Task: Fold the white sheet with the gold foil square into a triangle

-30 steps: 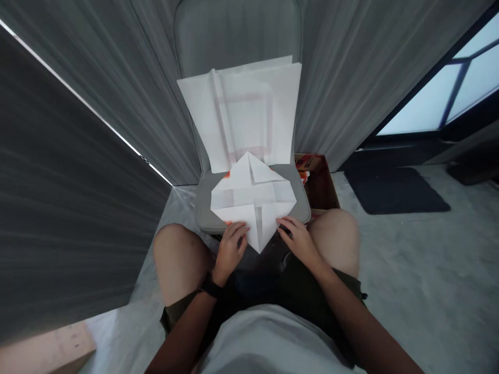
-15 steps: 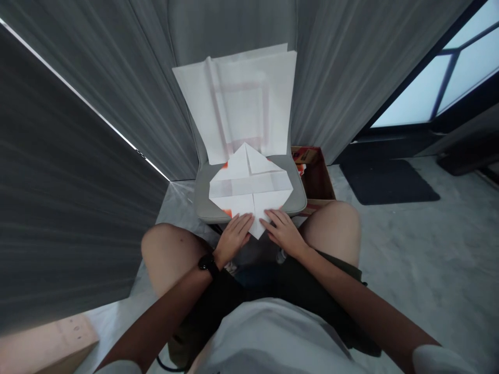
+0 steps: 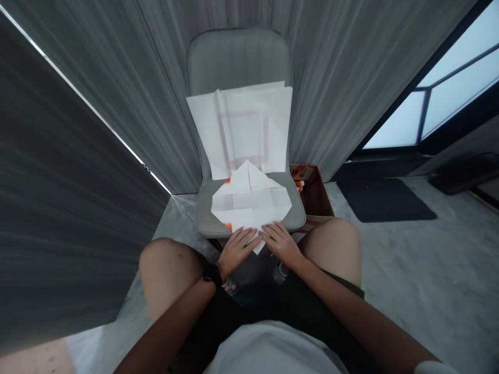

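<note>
A folded white paper with small orange patches at its edges lies on the grey chair seat, its near point sticking out past the front edge. My left hand rests on the near left part of this paper, fingers stretched out over it. On the near right part lies my right hand, fingers extended, its fingertips close to those of my left hand. Behind the folded paper, large white sheets lean against the chair's backrest.
The grey chair stands against pleated grey curtains. An open red-brown cardboard box is on the floor right of the chair. A dark mat lies further right. My knees flank the seat front.
The view has tilted up, so the chair and papers appear lower. My hands have come closer together over the near point of the folded paper, covering more of it.
</note>
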### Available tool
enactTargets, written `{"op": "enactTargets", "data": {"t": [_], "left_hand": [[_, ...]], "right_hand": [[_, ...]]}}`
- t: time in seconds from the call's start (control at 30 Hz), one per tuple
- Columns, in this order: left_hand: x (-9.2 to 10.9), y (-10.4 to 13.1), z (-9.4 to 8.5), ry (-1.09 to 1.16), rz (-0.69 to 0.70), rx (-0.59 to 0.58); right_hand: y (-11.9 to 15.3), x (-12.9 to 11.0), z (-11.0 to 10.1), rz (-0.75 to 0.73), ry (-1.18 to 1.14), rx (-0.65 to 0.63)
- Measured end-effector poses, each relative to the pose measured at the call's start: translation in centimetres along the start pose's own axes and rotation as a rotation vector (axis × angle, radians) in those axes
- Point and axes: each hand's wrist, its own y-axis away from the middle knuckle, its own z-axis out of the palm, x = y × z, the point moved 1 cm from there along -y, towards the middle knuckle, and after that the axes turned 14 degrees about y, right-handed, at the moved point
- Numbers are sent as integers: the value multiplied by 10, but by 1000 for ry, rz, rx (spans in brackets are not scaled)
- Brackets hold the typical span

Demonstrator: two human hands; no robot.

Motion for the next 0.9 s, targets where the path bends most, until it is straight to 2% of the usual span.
{"op": "enactTargets", "data": {"t": [0.17,0.37,0.5,0.63,0.8,0.9], "left_hand": [[-2,-3,-6,55,47,22],[3,-1,-28,239,-8,82],[16,6,-50,360,-89,182],[23,15,-76,462,-195,282],[22,18,-112,496,-337,453],[19,15,-130,496,-394,514]], "right_hand": [[2,5,-7,-46,11,21],[7,37,-14,103,-30,-18],[7,67,-18,158,-55,-60],[0,98,-24,116,-77,-133],[-4,128,-23,100,-130,-172],[-9,136,-14,133,-157,-204]]}}
